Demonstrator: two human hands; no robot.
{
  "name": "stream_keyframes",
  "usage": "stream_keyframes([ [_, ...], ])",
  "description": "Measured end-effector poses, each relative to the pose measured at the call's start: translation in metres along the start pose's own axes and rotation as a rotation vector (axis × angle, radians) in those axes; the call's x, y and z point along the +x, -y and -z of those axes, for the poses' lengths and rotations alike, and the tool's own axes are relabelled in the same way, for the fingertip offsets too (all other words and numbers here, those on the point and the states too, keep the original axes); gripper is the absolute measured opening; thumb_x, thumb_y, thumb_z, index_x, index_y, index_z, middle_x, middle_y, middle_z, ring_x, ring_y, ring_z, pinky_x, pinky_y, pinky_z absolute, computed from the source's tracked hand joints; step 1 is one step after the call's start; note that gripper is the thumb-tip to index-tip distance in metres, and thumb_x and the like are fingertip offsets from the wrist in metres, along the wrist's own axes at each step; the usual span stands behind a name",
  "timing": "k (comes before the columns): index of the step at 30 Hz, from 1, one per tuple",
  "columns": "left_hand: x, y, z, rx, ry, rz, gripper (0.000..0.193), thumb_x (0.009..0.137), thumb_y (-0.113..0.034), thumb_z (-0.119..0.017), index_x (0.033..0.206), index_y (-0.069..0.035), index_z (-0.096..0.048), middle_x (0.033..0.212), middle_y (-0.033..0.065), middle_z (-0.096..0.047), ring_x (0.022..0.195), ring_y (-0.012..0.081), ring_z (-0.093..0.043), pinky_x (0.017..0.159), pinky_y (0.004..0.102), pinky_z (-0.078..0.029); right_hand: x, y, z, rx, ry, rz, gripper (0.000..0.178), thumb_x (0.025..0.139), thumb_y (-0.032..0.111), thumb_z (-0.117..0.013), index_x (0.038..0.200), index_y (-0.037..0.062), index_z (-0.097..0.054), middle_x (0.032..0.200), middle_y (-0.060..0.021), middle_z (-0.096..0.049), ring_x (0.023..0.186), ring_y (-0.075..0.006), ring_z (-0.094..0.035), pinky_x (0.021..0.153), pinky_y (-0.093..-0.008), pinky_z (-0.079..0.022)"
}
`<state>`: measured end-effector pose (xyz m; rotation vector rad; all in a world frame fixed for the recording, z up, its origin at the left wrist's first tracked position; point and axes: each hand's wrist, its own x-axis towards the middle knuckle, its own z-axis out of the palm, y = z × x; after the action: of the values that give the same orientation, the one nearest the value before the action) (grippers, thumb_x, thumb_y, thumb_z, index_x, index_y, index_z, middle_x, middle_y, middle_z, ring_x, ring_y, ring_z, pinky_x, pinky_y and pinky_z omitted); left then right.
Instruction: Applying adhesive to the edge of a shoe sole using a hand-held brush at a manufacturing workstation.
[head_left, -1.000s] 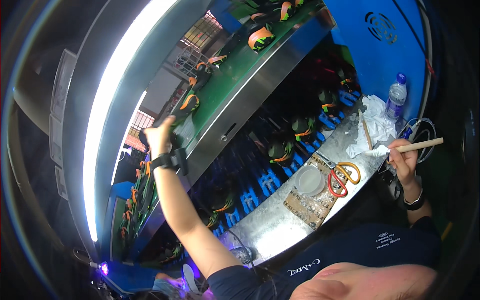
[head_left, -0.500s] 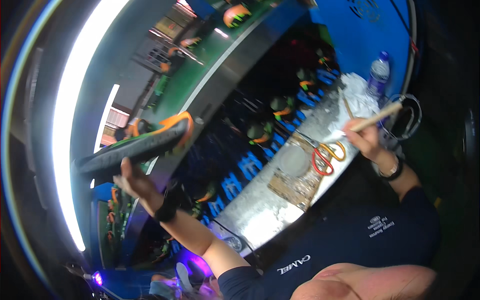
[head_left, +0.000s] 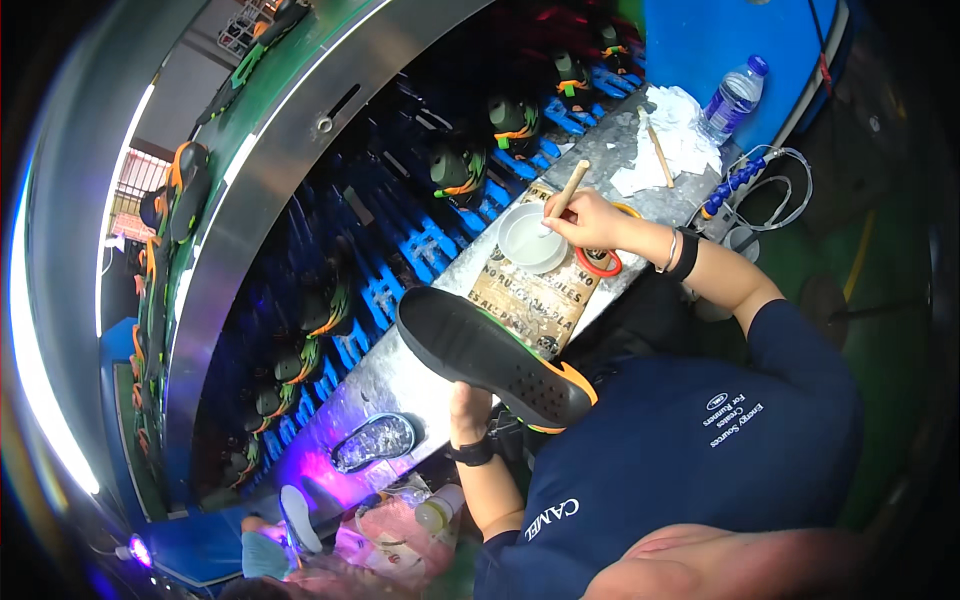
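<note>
My left hand [head_left: 470, 413] grips a black shoe sole [head_left: 490, 355] with orange and green edging, holding it up over the bench. The fingers behind the sole are hidden. My right hand [head_left: 587, 219] pinches a light wooden brush handle [head_left: 570, 187]. The handle's lower end points into a round white cup [head_left: 533, 239]; its tip is hard to make out. Under the cup lies a brown printed cardboard piece [head_left: 522, 300]. Red-handled scissors [head_left: 600, 264] rest close by my right hand, partly covered by it.
Dark shoe uppers [head_left: 458, 172] with orange and green trim stand along blue holders [head_left: 428, 245] beyond the bench. White crumpled cloth [head_left: 680, 135], a thin stick [head_left: 660, 158] and a bottle [head_left: 735, 97] sit at the far right. A clear-covered sole-shaped template [head_left: 376, 441] lies left.
My left hand has brought the sole from the conveyor side down to the right, over the bench. My right hand has moved the brush from near the cloth to the white cup.
</note>
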<state>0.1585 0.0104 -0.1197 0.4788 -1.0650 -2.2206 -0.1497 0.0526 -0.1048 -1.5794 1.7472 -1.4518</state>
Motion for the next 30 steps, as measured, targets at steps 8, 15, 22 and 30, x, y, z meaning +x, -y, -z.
stream_keyframes([
  [8, 0.001, 0.004, -0.025, 0.247, -0.184, -0.044, 0.071, 0.06, -0.021, -0.073, 0.117, 0.001, -0.037, 0.107, 0.0098, -0.049, 0.097, 0.0218, -0.048, 0.083, 0.0323, -0.038, 0.0, -0.002, 0.0, -0.008, 0.011, -0.079, 0.011, 0.075, 0.012, -0.057, 0.074, 0.001, -0.055, 0.06, -0.0069, -0.054, 0.051, -0.0123, -0.05, 0.048, -0.0259, -0.038],
  [15, 0.068, -0.063, -0.038, 0.484, 0.0, -0.432, 0.059, 0.06, -0.015, -0.076, 0.107, 0.0, -0.044, 0.098, 0.0071, -0.053, 0.089, 0.016, -0.052, 0.079, 0.0284, -0.041, -0.012, 0.069, 0.024, 0.366, 0.07, -0.001, 0.008, 0.076, 0.006, -0.058, 0.079, -0.0001, -0.056, 0.068, -0.0018, -0.053, 0.062, -0.0053, -0.049, 0.054, -0.0195, -0.039],
  [22, 0.08, -0.093, -0.085, 0.642, 0.279, -0.38, 0.052, 0.058, -0.004, -0.075, 0.101, 0.002, -0.047, 0.09, 0.009, -0.058, 0.083, 0.0173, -0.057, 0.076, 0.0288, -0.044, -0.03, 0.09, 0.024, 0.27, 0.269, 0.148, 0.007, 0.075, 0.004, -0.058, 0.08, 0.0005, -0.056, 0.071, -0.0038, -0.054, 0.056, -0.006, -0.048, 0.048, -0.0197, -0.036],
  [30, 0.071, -0.098, -0.102, 0.678, 0.264, -0.385, 0.051, 0.054, -0.007, -0.078, 0.097, 0.002, -0.051, 0.09, 0.0085, -0.059, 0.084, 0.0166, -0.057, 0.077, 0.0295, -0.044, -0.02, 0.09, 0.022, 0.212, 0.164, 0.381, 0.008, 0.073, -0.001, -0.056, 0.081, -0.0009, -0.055, 0.073, -0.0079, -0.055, 0.057, -0.0118, -0.051, 0.048, -0.0234, -0.038],
])
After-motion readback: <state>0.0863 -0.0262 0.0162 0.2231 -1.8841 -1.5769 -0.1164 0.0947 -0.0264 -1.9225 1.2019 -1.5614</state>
